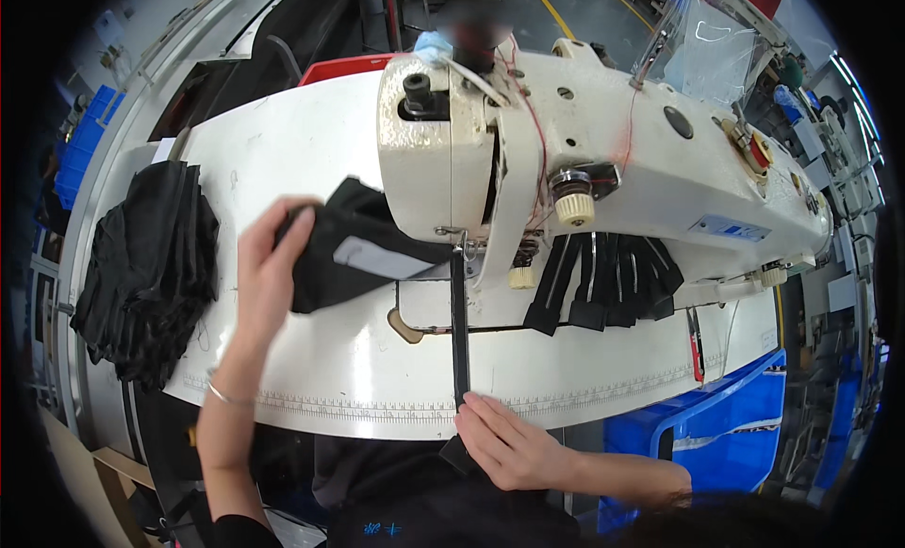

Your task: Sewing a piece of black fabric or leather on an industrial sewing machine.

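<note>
My left hand (278,251) grips the edge of a black fabric piece (325,284) bearing a white rectangular patch (368,257). The piece reaches toward the needle and presser foot (459,246) of a white sewing machine (622,161). A narrow black strip (459,340) runs from under the foot down toward me, and my right hand (500,444) pinches its lower end at the table's front edge, partly hiding it. A pile of black fabric pieces (141,265) lies on the left of the white tabletop (330,359).
Black strips (594,284) fan out beneath the machine arm. Red-handled scissors (696,350) lie at the right. A blue bin (688,454) sits below the table's right front. A red tray (344,69) is behind the table, another blue bin (80,147) at far left.
</note>
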Demonstrator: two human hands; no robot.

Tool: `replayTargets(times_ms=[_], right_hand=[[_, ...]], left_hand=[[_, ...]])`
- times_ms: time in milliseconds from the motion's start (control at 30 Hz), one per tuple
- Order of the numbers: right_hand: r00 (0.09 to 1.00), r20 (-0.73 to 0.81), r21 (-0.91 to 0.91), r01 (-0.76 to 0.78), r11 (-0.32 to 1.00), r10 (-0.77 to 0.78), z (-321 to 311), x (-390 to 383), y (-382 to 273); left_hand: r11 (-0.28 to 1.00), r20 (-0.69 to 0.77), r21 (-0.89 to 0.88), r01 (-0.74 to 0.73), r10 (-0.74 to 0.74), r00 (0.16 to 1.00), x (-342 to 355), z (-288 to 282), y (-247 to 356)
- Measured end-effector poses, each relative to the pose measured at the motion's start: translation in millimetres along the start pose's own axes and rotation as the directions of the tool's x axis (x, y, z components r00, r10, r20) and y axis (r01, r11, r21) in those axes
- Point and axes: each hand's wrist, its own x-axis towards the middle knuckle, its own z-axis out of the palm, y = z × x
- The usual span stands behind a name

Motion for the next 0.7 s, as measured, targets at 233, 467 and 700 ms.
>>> replayTargets(times_ms=[233,467,700], right_hand=[[0.999,0.01,-0.001,-0.049,0.999,0.049,6,-9,-6],[0.999,0.002,0.04,-0.052,0.998,0.052,2,-11,-5],[1.0,-0.014,0.04,-0.024,0.999,0.025,2,-8,-2]], left_hand=[[0.563,0.64,0.301,-0.77,0.479,0.601,-46,-17,32],[0.351,0.614,0.309,-0.884,0.636,0.467,-131,39,-26],[0.409,0.586,0.291,-0.865,0.638,0.499,-130,40,-31]])
